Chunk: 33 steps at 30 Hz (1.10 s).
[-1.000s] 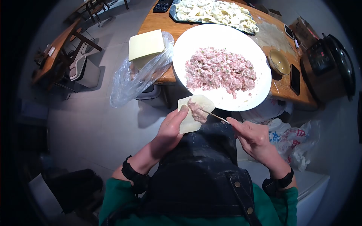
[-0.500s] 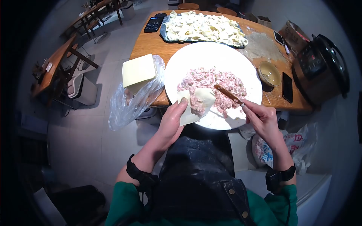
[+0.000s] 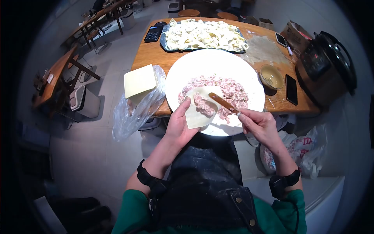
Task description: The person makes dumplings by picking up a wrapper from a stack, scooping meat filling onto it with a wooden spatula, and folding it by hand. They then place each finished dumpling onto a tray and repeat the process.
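My left hand [image 3: 181, 126] holds a pale dough wrapper [image 3: 196, 119] over the near left part of a large white plate [image 3: 212, 60]. A lump of pink filling [image 3: 203, 106] lies on the wrapper. Pinched in the fingers of my right hand [image 3: 260, 126] is a brown wooden stick [image 3: 223, 102], its far end above the wrapper's right side. Minced meat [image 3: 233, 91] is spread over the plate behind the wrapper. Left of the plate, a stack of square wrappers [image 3: 140, 80] sits on a clear plastic bag [image 3: 134, 117].
Behind the plate stands a tray [image 3: 165, 46] piled with folded dumplings [image 3: 204, 35]. A calculator [image 3: 153, 34] is at the back left. On the right are a small bowl [image 3: 271, 77], a black phone [image 3: 291, 89], another phone [image 3: 280, 39] and a dark cooker [image 3: 325, 70].
The wrapper now lies flatter and more open on my left hand, with the filling more exposed. My right hand and the stick have moved left in view. The whole view has shifted slightly.
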{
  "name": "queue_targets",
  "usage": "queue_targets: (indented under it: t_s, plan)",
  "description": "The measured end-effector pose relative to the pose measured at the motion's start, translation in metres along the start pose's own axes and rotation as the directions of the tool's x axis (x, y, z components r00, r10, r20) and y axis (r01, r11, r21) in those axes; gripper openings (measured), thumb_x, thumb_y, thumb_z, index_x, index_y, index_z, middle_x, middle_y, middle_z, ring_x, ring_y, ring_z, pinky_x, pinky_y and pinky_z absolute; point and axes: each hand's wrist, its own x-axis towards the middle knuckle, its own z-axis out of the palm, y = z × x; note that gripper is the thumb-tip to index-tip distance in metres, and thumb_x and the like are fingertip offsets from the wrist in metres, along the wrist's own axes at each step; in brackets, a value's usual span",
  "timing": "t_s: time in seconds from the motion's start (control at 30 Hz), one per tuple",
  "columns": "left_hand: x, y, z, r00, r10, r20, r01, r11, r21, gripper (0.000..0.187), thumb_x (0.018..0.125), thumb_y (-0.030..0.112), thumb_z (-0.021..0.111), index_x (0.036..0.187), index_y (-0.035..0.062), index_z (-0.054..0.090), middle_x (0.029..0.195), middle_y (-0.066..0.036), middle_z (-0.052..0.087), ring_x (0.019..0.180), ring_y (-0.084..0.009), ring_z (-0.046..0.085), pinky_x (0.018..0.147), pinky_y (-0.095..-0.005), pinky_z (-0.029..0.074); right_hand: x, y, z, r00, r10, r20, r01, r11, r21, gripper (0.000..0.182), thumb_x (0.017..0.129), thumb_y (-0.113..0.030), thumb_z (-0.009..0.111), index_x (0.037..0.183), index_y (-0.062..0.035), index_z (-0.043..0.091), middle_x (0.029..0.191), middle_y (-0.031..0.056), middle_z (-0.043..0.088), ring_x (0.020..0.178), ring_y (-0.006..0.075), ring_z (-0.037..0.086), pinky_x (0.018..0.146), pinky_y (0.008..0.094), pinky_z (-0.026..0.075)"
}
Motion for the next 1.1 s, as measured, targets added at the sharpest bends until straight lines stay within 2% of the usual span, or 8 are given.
queue_targets:
  t_s: [0.23,0.37,0.43,0.5,0.67,0.73,1.03,1.1]
  plan:
    - [0.008,0.004,0.025,0.978,0.078,0.191,-0.081,0.997,0.008,0.042,0.097,0.027,0.029,0.133,0.0045,0.034,0.129,-0.016,0.045,0.119,-0.0301,0.045,0.103,-0.0462,0.034,0.008,-0.018,0.002,0.959,0.106,0.263,-0.157,0.970,0.185,0.039,0.092,-0.006,0.049,0.131,-0.0073,0.046,0.070,-0.0016,0.056,0.064,0.0028,0.050,0.058,0.0177,0.041]
    - [0.012,0.014,0.032,0.852,0.132,0.507,-0.136,0.990,-0.030,0.041,0.098,0.028,0.028,0.133,0.0078,0.030,0.126,-0.021,0.045,0.123,-0.0354,0.040,0.103,-0.0466,0.034,0.013,-0.008,0.013,0.908,-0.413,0.070,0.413,0.911,0.016,0.047,0.082,0.005,0.055,0.125,-0.0130,0.055,0.074,0.0015,0.060,0.064,0.0090,0.057,0.058,0.0226,0.045]
    - [0.006,0.018,0.042,0.892,0.114,0.437,-0.155,0.986,0.059,0.047,0.098,0.035,0.029,0.136,0.0073,0.026,0.130,-0.021,0.042,0.128,-0.0338,0.035,0.105,-0.0457,0.032,0.014,-0.014,0.010,0.702,-0.711,0.053,0.631,0.585,-0.510,0.051,0.072,0.007,0.059,0.118,-0.0138,0.061,0.077,0.0052,0.063,0.064,0.0162,0.060,0.056,0.0259,0.048]
    - [0.002,0.015,0.050,0.947,0.185,0.264,-0.216,0.972,0.093,0.057,0.096,0.042,0.032,0.139,0.0057,0.021,0.136,-0.022,0.036,0.130,-0.0320,0.032,0.107,-0.0448,0.029,0.015,-0.017,0.013,0.653,-0.757,0.012,0.628,0.532,-0.568,0.052,0.066,0.005,0.061,0.114,-0.0149,0.063,0.076,0.0067,0.061,0.064,0.0197,0.060,0.054,0.0275,0.048]
    - [0.000,0.006,0.044,0.915,0.217,0.341,-0.217,0.975,-0.041,0.064,0.094,0.040,0.040,0.141,0.0031,0.017,0.141,-0.022,0.030,0.132,-0.0302,0.030,0.109,-0.0430,0.027,0.016,-0.009,0.016,0.609,-0.792,0.040,0.565,0.398,-0.722,0.054,0.064,0.002,0.060,0.114,-0.0181,0.064,0.075,0.0032,0.060,0.061,0.0171,0.059,0.053,0.0262,0.048]
    - [0.000,0.003,0.043,0.925,0.275,0.263,-0.334,0.918,0.215,0.062,0.093,0.032,0.046,0.140,0.0013,0.020,0.141,-0.021,0.029,0.132,-0.0310,0.030,0.109,-0.0432,0.029,0.013,-0.003,0.020,0.630,-0.775,0.057,0.550,0.393,-0.737,0.054,0.064,0.002,0.060,0.114,-0.0183,0.063,0.078,0.0033,0.062,0.064,0.0168,0.060,0.053,0.0262,0.049]
    - [0.023,0.005,0.016,0.954,0.291,-0.072,-0.265,0.931,0.252,0.045,0.095,0.016,0.044,0.135,0.0003,0.028,0.132,-0.019,0.043,0.122,-0.0267,0.044,0.102,-0.0402,0.039,0.007,0.034,-0.039,0.852,-0.524,0.005,0.400,0.643,-0.653,0.027,0.077,-0.011,0.069,0.104,-0.0125,0.067,0.071,0.0084,0.064,0.060,0.0200,0.063,0.050,0.0277,0.048]
    - [0.025,0.013,0.014,0.940,0.308,-0.148,-0.260,0.926,0.273,0.047,0.095,0.017,0.044,0.135,0.0012,0.024,0.131,-0.019,0.043,0.121,-0.0261,0.044,0.102,-0.0402,0.040,0.019,0.043,-0.072,0.867,-0.456,-0.204,0.220,0.715,-0.663,0.021,0.078,-0.010,0.067,0.099,-0.0105,0.067,0.071,0.0097,0.063,0.062,0.0226,0.063,0.053,0.0300,0.047]
